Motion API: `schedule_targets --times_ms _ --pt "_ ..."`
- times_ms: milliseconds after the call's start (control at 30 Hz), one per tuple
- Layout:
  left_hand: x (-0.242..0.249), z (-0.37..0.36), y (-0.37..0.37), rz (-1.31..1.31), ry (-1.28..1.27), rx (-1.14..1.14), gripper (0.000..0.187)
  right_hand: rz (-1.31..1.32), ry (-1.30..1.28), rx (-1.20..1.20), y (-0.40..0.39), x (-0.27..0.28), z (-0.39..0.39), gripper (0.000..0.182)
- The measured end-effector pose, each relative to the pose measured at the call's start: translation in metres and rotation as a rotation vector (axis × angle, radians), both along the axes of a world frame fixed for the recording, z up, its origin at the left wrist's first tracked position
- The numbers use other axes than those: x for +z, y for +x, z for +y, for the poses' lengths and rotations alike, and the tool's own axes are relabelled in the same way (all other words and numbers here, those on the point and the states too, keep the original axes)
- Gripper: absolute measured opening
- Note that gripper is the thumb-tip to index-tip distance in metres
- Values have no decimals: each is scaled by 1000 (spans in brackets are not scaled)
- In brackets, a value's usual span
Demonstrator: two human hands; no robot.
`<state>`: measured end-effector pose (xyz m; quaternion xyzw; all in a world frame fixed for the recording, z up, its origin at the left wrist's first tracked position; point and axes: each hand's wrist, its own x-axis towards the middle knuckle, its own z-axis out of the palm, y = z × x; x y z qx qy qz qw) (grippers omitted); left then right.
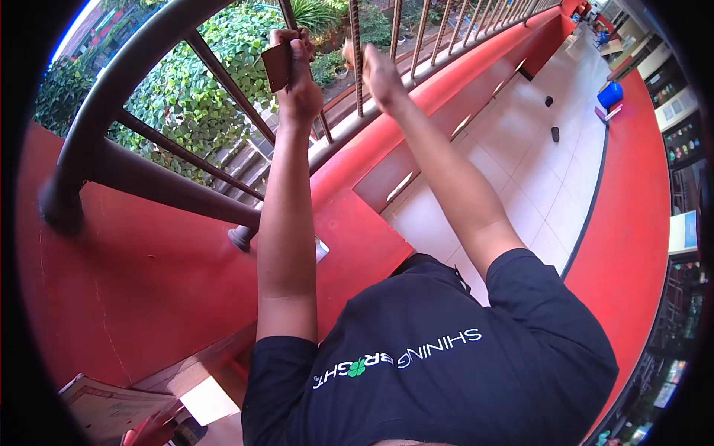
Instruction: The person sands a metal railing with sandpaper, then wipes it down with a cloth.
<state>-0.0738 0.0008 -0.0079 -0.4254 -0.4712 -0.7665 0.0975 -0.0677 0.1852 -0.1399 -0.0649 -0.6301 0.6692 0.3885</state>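
Sandpaper block sits clamped in my left hand, its long axis along the railing bar. My right hand is just right of that bar, its grip unclear.

Two bare arms reach up to a dark metal railing on a red balcony.

The left hand grips a small brown block against a railing bar. The right hand touches another bar. Green leaves show beyond; a blue bucket sits far down the white tiled floor.
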Motion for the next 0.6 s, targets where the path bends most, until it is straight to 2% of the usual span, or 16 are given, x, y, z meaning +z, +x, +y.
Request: schedule_targets --times_ms 33,67,100,133,167,200,233,267,300,367,433,500,567,600 --pt "3 1 -1 14 17 -10 24 26 38 64 10 78 4 50" --pt "4 2 1 -2 25 -3 24 112 -23 109 29 133 -10 48" --pt "5 2 -1 6 31 0 24 201 -85 152 46 162 -25 48" --pt "3 2 -3 20 12 17 23 226 -88 120 42 149 -28 47" --pt "1 2 -4 32 -5 34 23 -78 489 -376 26 92 -24 51" --pt "1 2 -5 25 2 6 23 24 68 -102 38 61 -46 52" --pt "1 1 -4 23 4 7 23 58 -101 -60 15 -29 -36 52" --pt "2 0 -4 42 -13 15 24 -325 -141 -42 32 -74 -39 52" --pt "3 -1 -5 63 -26 24 24 -330 -182 -86 45 -78 -55 54" --pt "7 1 -6 68 -19 41 23 -354 -80 -40 26 -48 -30 53" --pt "0 -1 -2 56 -33 55 23 -295 84 -127 38 71 -38 53" --pt "-1 0 -4 6 -36 46 22 -232 68 -69 44 144 -30 54" --pt "-2 1 -7 43 -31 68 23 138 -51 10 53 151 -55 54" --pt "0 0 -7 37 -41 64 23 63 337 -243 52 116 -59 53"
